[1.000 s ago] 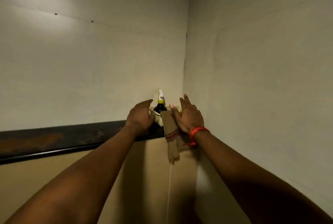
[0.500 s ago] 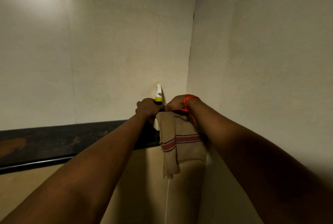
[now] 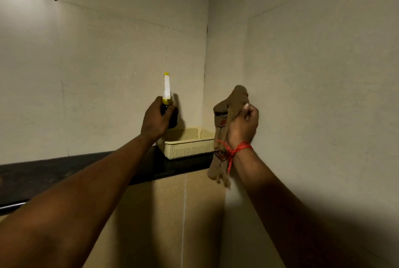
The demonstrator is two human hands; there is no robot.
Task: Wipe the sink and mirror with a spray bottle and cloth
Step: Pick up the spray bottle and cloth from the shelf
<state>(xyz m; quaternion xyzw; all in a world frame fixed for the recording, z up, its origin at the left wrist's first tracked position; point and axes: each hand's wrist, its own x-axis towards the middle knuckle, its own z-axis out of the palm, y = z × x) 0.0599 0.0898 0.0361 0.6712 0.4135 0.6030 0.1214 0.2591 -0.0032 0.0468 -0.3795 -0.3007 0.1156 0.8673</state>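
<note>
- Two bare hands are raised in front of a room corner, each with something in it.
- Left hand (image 3: 155, 121): fingers are wrapped tight around the dark body of the spray bottle (image 3: 167, 103), which is held upright in the air.
- Bottle detail: a yellow collar sits just above the grip, a white spray head rises from it, and a small yellow tip caps the top. Liquid level cannot be told; the dark body is mostly hidden by the hand.
- Right hand (image 3: 243, 126): fingers are clenched around a bunched brown cloth (image 3: 228, 103). One wad stands up above the fist; the rest hangs down past the wrist, in front of the wall corner.
- Cloth marking: a red stripe shows on the hanging part, partly hidden by the hand.
- Right wrist carries a red thread (image 3: 236, 150), knotted, with a loose end hanging.
- Container: one pale yellow mesh basket (image 3: 187, 145) stands on the dark shelf (image 3: 64, 168), pushed into the corner, below and between the two hands.
- Basket contents: the visible part of the interior shows nothing in it; its right end is hidden behind the cloth and right hand.
- Bottle and cloth are both clear of the basket and shelf, held above them.
- Walls (image 3: 313, 73) are plain and pale. Lighting is dim.
</note>
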